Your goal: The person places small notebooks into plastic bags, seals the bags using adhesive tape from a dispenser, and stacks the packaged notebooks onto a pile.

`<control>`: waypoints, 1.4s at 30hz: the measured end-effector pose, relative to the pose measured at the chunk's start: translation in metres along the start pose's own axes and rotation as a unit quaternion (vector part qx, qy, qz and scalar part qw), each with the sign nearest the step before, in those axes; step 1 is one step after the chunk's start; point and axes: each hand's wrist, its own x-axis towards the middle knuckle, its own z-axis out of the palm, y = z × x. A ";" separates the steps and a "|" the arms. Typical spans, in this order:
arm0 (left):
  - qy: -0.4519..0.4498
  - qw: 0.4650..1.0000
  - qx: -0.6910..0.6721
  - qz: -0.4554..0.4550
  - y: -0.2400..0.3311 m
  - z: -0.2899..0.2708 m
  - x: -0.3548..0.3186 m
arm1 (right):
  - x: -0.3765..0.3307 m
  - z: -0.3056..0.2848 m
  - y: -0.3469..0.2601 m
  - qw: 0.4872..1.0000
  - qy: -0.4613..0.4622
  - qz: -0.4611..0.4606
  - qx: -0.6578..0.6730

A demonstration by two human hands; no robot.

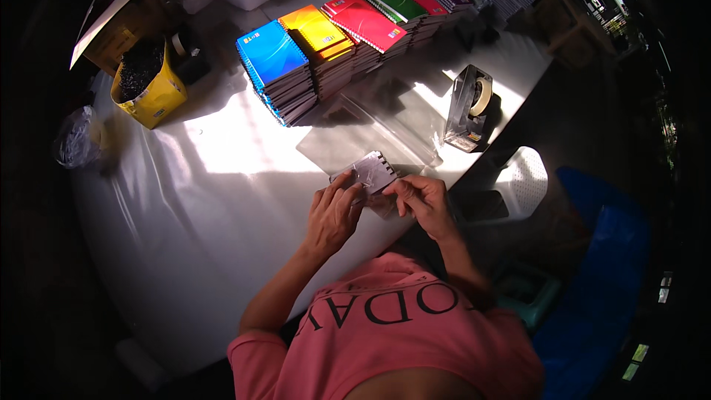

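A small spiral-bound notepad [379, 170], pale with dark binding loops, is tilted over the near edge of the table. Shiny glints on its cover look like clear plastic film. My left hand [332, 216] grips its left side, fingers lying over the cover. At the lower right corner, my right hand [424, 204] has its thumb and forefinger pinched together; whether film or the pad's edge is between them cannot be made out. Just beyond the pad lie clear plastic sheets or sleeves [355, 133] on the white tabletop [200, 237].
Stacked spiral notebooks in blue [270, 52], yellow [317, 26], red [366, 21] and green [396, 1] stand ahead. A tape dispenser [463, 115] sits right, above a white perforated basket [529, 178]. Left are a yellow container [164, 96] of black bits and a cardboard box [122, 30].
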 end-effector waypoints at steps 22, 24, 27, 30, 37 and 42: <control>-0.134 0.984 0.066 -0.093 0.024 -0.026 0.019 | -0.004 0.018 0.142 0.927 0.097 0.000 -0.361; -0.090 0.988 0.065 -0.105 0.022 -0.016 0.026 | 0.005 0.010 0.147 0.885 0.081 -0.116 -0.443; -0.068 0.990 0.087 -0.091 0.015 -0.004 0.029 | 0.001 -0.016 0.117 0.959 -0.023 0.281 -0.027; -0.058 0.987 0.124 0.081 0.037 -0.002 0.038 | -0.003 -0.038 0.064 0.881 -0.007 0.295 0.369; -0.065 0.982 -0.066 0.164 0.073 0.018 0.078 | 0.030 -0.127 0.016 0.947 0.019 -0.031 0.319; -0.012 0.986 0.030 -0.165 0.022 0.070 0.053 | 0.066 -0.271 0.008 0.939 0.174 -0.139 0.261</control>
